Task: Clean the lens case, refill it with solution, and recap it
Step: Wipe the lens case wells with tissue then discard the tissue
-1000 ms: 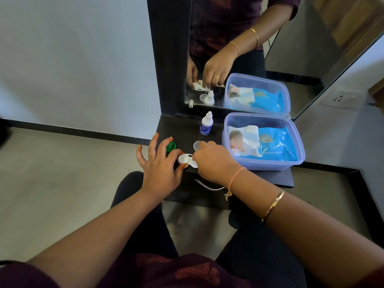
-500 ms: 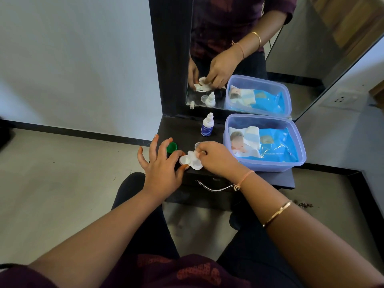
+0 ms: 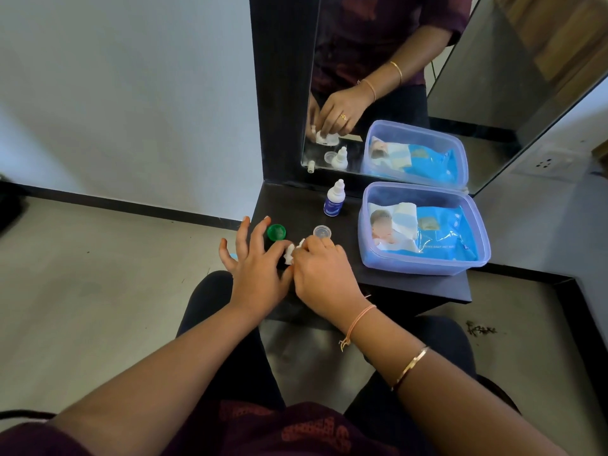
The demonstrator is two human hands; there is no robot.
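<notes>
Both hands pinch lens case: L hand thumb/forefinger, R hand fingertips.

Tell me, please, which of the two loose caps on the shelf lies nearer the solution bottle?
The clear cap: it sits just in front of the bottle, by the right hand, while the green cap lies farther left, by the left hand.

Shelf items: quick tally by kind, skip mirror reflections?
Loose caps: 2, green cap and clear cap
Dropper bottle: 1
Plastic tub: 1
Wipes pack in tub: 1
White lens case or tissue between hands: 1
Total: 6
</notes>
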